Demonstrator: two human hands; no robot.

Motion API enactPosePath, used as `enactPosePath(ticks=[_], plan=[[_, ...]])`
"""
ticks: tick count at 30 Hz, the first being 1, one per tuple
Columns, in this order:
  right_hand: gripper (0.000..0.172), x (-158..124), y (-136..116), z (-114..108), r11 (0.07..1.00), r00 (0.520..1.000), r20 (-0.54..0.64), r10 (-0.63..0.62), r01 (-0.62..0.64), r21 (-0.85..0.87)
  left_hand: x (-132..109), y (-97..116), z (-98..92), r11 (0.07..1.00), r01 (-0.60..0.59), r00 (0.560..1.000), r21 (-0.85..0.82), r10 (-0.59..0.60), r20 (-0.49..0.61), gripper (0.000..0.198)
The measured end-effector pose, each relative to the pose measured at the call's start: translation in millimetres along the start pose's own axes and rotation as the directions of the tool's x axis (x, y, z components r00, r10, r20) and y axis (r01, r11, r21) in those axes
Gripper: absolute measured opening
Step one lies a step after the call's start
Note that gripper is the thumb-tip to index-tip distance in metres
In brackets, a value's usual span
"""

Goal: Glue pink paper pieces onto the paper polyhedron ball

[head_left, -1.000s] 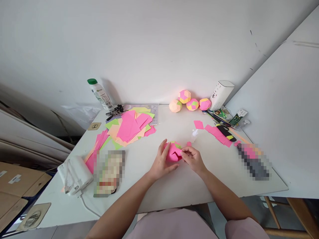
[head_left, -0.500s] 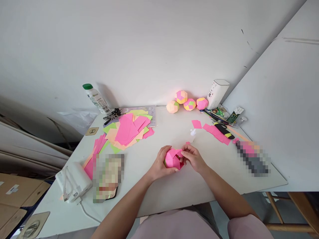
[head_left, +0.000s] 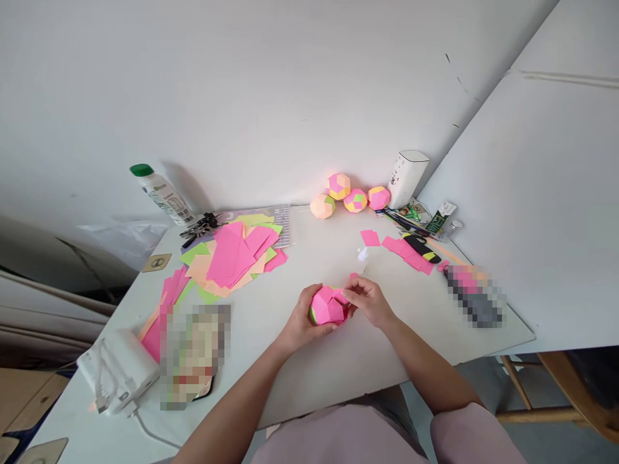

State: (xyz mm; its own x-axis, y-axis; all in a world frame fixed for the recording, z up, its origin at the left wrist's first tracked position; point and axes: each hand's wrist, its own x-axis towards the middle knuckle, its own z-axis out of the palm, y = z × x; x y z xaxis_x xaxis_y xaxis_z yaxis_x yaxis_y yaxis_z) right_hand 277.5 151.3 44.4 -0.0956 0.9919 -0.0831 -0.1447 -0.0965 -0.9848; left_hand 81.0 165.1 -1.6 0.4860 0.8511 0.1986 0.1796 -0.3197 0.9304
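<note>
A faceted paper ball (head_left: 327,305), mostly pink with a green patch on its left, sits between my hands above the table's front half. My left hand (head_left: 300,322) is wrapped round its left side, fingers over the top and thumb below. On the ball's right side, my right hand (head_left: 368,301) pinches a pink paper flap between thumb and fingertips. Part of that flap is hidden behind the fingers. A small clear-white bottle (head_left: 362,255) stands just beyond my right hand.
Several finished paper balls (head_left: 338,186) rest against the wall. Coloured paper sheets (head_left: 232,254) pile up at left, near a phone (head_left: 196,354) and a white power bank (head_left: 123,367). Pink strips (head_left: 409,253) and a yellow-black cutter (head_left: 422,248) lie right, by a white box (head_left: 409,177).
The whole view has shifted, so the scene lies a little further left. The flap on the ball's right lies closer to it, and the gap there looks smaller.
</note>
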Motion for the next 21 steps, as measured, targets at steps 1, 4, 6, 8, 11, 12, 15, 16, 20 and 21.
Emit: enactPosePath(ticks=[1,4,6,8,11,12,15,16,20,21], plan=[[0.023,-0.4,0.4,0.1,1.0,1.0,0.009,0.0,0.0,0.009,0.1,-1.0,0.3,1.0,-0.009,1.0,-0.011,0.008,-0.008,0.081],[0.022,-1.4,0.5,2.2,0.999,0.999,0.046,-0.021,0.02,0.027,0.4,-3.6,0.7,0.999,-0.034,0.999,-0.038,0.033,-0.027,0.078],[0.021,-1.9,-0.2,4.2,0.999,0.997,0.064,-0.039,0.037,0.023,0.6,-5.1,0.2,0.999,-0.029,0.999,-0.04,0.028,-0.041,0.077],[0.02,-2.2,-0.8,5.9,0.999,0.996,0.075,-0.043,0.042,0.012,0.8,-6.3,-0.9,1.0,-0.028,0.998,-0.009,0.028,-0.06,0.078],[0.019,-2.1,-0.6,6.4,1.0,0.997,0.068,-0.023,0.025,-0.017,0.6,-6.7,-2.2,0.989,-0.1,0.992,0.108,0.108,-0.071,0.078],[0.018,-2.1,-0.3,6.2,0.999,0.998,0.061,-0.014,0.016,-0.031,0.4,-6.2,-2.3,0.98,-0.133,0.988,0.15,0.144,-0.063,0.077],[0.019,-2.5,0.3,5.2,0.998,0.999,0.044,0.009,-0.006,-0.068,-0.6,-3.4,-1.8,0.943,-0.225,0.971,0.246,0.236,-0.019,0.073],[0.019,-2.7,0.2,5.1,0.997,0.999,0.042,0.013,-0.01,-0.071,-1.0,-2.4,-1.5,0.929,-0.249,0.965,0.273,0.261,-0.006,0.072],[0.019,-3.3,-0.5,4.9,0.998,0.998,0.061,0.028,-0.025,-0.057,-1.4,-0.8,-1.4,0.884,-0.306,0.947,0.354,0.32,0.021,0.067],[0.019,-3.2,-0.3,4.7,0.998,0.997,0.07,0.028,-0.025,-0.05,-1.3,-0.9,-1.8,0.877,-0.309,0.947,0.369,0.321,0.029,0.067]])
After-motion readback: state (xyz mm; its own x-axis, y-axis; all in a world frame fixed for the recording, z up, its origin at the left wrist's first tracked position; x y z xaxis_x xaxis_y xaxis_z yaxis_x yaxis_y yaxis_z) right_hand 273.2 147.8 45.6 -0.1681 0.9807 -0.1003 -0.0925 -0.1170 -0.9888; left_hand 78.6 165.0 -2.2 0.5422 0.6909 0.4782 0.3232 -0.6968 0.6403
